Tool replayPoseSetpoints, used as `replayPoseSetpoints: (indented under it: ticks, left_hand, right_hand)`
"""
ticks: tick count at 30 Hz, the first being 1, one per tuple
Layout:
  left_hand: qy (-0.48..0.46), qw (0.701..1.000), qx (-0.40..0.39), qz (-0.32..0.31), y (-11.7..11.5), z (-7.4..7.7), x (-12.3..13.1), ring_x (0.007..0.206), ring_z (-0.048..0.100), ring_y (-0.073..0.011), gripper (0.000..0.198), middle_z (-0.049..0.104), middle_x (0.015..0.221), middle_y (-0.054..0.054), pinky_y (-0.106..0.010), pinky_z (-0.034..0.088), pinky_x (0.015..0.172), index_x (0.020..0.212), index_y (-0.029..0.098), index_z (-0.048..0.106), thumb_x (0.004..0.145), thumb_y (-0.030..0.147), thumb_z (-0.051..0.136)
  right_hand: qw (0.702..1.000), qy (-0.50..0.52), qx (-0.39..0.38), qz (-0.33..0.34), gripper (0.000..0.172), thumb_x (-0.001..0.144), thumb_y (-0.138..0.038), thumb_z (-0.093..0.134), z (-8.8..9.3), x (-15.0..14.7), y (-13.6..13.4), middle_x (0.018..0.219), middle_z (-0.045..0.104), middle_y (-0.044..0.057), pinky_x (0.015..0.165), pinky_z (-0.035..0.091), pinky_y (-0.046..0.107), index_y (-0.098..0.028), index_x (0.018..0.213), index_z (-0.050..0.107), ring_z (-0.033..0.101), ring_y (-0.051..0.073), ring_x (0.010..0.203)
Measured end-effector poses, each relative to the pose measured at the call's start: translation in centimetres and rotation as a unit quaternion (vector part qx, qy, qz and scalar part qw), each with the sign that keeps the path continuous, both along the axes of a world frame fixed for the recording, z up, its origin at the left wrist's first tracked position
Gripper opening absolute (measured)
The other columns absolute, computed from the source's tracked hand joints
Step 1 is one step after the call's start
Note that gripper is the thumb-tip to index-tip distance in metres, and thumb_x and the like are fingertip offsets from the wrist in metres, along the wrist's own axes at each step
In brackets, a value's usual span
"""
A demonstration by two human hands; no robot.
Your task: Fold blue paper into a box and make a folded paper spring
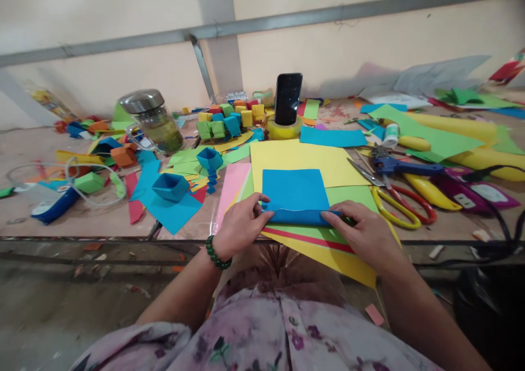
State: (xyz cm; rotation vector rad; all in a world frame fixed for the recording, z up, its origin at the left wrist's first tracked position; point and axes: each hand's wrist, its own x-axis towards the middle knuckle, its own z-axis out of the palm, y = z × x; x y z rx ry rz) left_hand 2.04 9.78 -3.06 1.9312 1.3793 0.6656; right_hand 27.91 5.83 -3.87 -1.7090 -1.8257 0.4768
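A sheet of blue paper (293,188) lies in front of me with its near edge folded up into a strip. My left hand (244,223) pinches the left end of that fold between thumb and fingers. At the right end, my right hand (365,229) grips the fold the same way. Beneath the blue sheet spread a yellow sheet (303,155) and several green, red and yellow papers, some jutting over the table's front edge. Left of my left hand stand two open blue paper boxes (170,188) and a zigzag-folded blue strip (211,181).
Scissors (400,207), a blue-handled tool (410,166) and a purple power strip (471,190) lie to the right. A phone (288,99) leans upright in a yellow tape roll (283,128). A lidded glass jar (153,119), small folded paper pieces (221,122) and a blue glue gun (55,204) are leftward.
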Motion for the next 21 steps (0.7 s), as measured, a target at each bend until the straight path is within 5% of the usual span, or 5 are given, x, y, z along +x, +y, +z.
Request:
replayPoseSetpoints:
  ticks: [5, 15, 21]
  left_hand:
    - [0.011, 1.0, -0.015, -0.017, 0.0, 0.0, -0.2, 0.062, 0.051, -0.0115, 0.019, 0.058, 0.067, 0.002, -0.023, 0.034, 0.056, 0.084, 0.019, 0.064, 0.084, 0.037, 0.058]
    - [0.031, 0.996, 0.027, -0.075, -0.7, 0.7, 0.1, 0.078, 0.058, -0.015, 0.017, 0.066, 0.081, -0.001, -0.026, 0.042, 0.071, 0.082, 0.02, 0.071, 0.085, 0.03, 0.058]
    - [0.084, 0.971, 0.207, -0.082, -1.8, 0.5, 0.2, 0.085, 0.055, -0.0192, 0.02, 0.066, 0.088, -0.005, -0.033, 0.043, 0.077, 0.089, 0.023, 0.075, 0.088, 0.021, 0.055]
  right_hand:
    - [1.0, 0.004, 0.003, 0.011, 0.033, 0.084, -0.052, 0.055, -0.1, 0.1, 0.0, 0.09, 0.069, 0.006, 0.079, 0.047, 0.037, -0.023, 0.071, 0.066, 0.062, 0.025, 0.088]
    - [0.999, -0.017, 0.003, 0.051, 0.026, 0.081, -0.049, 0.061, 0.4, 0.4, -0.2, 0.095, 0.069, 0.006, 0.08, 0.049, 0.037, -0.023, 0.083, 0.068, 0.062, 0.025, 0.091]
    - [0.987, 0.019, 0.075, 0.141, 0.016, 0.086, -0.03, 0.057, 0.4, -0.3, -1.0, 0.091, 0.07, 0.006, 0.077, 0.052, 0.037, -0.025, 0.089, 0.072, 0.063, 0.023, 0.087]
